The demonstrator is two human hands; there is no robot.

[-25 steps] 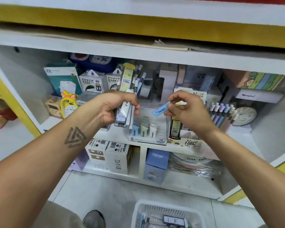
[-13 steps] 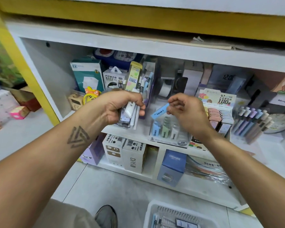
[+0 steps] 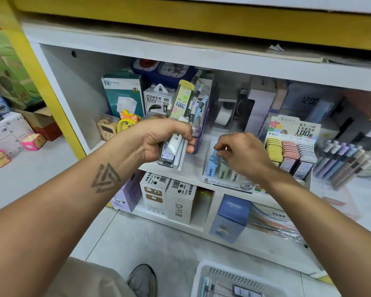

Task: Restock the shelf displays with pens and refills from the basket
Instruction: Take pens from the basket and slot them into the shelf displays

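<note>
at mid-frame the right hand [image 3: 242,153] pinched a blue refill [image 3: 213,155] into the display tray [image 3: 227,183], the left hand [image 3: 159,140] gripped a pen bundle [image 3: 176,151]; likely next, seating the refill upright.

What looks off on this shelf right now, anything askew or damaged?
Little stands out. A loose scrap of paper sticks up from the cardboard sheet lying on the shelf top. The pens at the far right lean unevenly. No spills or visible damage.

White shelving unit [image 3: 201,58] with yellow trim [image 3: 180,24], grey tiled floor [image 3: 159,249]
</note>
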